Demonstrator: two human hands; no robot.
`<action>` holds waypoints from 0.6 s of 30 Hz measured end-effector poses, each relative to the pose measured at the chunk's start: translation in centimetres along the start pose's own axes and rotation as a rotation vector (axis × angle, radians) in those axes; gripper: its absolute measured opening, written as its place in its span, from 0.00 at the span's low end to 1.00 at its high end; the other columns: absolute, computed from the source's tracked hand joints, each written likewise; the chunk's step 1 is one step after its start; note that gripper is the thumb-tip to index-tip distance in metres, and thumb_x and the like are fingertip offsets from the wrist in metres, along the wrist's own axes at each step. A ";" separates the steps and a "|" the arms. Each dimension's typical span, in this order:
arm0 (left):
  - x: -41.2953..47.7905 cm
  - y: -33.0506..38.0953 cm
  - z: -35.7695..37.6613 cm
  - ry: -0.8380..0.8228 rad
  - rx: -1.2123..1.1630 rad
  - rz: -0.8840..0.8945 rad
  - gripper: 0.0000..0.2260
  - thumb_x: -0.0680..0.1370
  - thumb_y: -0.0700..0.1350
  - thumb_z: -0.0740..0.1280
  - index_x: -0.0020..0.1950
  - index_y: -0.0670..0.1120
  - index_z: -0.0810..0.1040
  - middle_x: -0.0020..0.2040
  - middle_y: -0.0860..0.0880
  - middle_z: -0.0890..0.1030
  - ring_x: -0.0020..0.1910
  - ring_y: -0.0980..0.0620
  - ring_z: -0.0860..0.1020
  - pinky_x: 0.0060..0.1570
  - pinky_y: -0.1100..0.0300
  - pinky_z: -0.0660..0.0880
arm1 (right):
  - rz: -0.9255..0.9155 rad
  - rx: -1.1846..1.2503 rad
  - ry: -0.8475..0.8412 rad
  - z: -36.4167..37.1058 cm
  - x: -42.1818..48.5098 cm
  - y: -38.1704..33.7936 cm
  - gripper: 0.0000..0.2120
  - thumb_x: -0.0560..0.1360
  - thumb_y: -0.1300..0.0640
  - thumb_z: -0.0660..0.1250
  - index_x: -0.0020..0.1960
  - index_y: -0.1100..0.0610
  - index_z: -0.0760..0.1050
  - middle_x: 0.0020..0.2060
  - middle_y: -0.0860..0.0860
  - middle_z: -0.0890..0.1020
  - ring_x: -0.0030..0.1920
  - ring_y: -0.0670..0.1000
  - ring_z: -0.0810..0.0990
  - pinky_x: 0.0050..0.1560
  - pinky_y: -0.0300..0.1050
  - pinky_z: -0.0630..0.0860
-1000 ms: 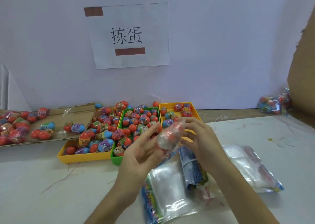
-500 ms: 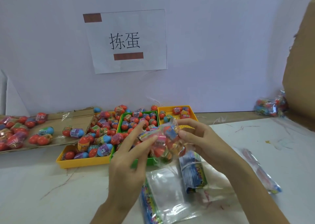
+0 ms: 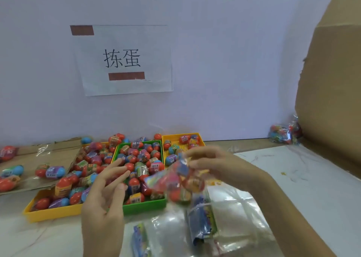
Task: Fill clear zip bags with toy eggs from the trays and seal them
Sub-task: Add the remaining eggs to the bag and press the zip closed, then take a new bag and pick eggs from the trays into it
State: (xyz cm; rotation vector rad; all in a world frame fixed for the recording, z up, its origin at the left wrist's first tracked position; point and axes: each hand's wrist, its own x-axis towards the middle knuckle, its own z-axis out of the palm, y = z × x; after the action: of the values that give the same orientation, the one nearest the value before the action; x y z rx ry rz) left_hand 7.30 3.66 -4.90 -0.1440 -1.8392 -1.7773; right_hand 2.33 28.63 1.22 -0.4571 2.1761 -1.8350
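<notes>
Over the near corner of the green tray (image 3: 144, 208), pinching the top of a filled zip bag (image 3: 178, 184) with the right hand (image 3: 224, 167), fingers curled on the plastic. Too blurred to tell whether the zip strip is pressed closed. Holding nothing with the left hand (image 3: 103, 202) — fingers spread and relaxed, just beside the bag and, as far as can be told, not touching it. Risking a spill if only partly sealed: hung from one pinch, loaded with toy eggs (image 3: 175, 195), liable to gape at the mouth and shed them into the green tray or onto the empty bags (image 3: 240, 213) lying below. Could also slip free altogether — slick plastic, gripped at one edge, nothing beneath. Probably safer with the left hand under the load before running along the strip.
</notes>
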 end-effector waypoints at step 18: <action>1.4 -1.4 -0.4 -0.508 0.922 0.014 0.15 0.83 0.55 0.62 0.70 0.65 0.70 0.76 0.66 0.62 0.76 0.63 0.59 0.76 0.53 0.57 | -0.086 -0.122 0.524 0.9 1.7 2.4 0.11 0.80 0.62 0.64 0.45 0.52 0.82 0.38 0.50 0.85 0.36 0.48 0.82 0.39 0.40 0.76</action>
State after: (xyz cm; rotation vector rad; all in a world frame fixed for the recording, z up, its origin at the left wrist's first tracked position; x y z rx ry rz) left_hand 5.66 2.72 -5.55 -0.2548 -2.8130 -0.7557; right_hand 0.91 27.51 -1.25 -0.0931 2.6491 -2.0533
